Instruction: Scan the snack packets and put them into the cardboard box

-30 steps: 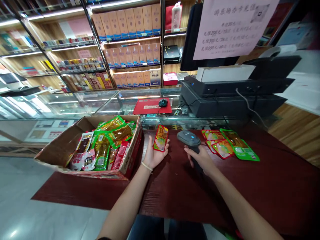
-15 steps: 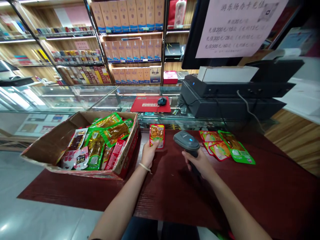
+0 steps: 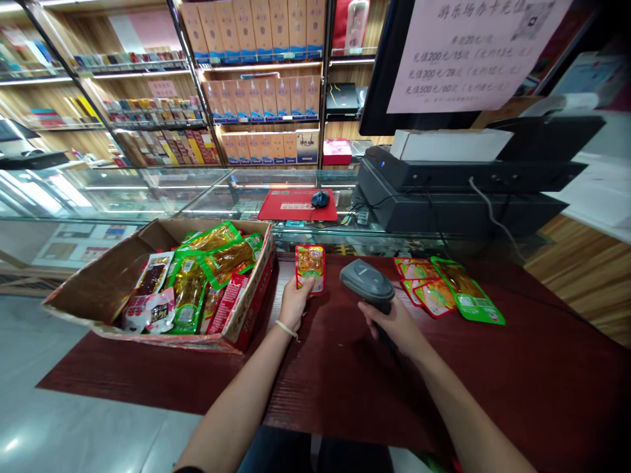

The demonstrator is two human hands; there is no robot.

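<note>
Pinched in my left hand is a small red-edged snack packet, held up over the dark red tabletop. My right hand is wrapped round the handle of a grey barcode scanner, whose head points left toward the packet. Left of my hands stands an open cardboard box with several snack packets in it, among them a green one. To the right of the scanner lie several red-edged packets and a green packet.
Behind the tabletop runs a glass counter bearing a red mouse mat and a black mouse. Black machines with cables stand at the back right below a monitor. Shelves of boxed goods line the wall.
The blue light on top of the scanner is no longer lit. The scanner has shifted very slightly, while my left hand and its packet are almost still.
</note>
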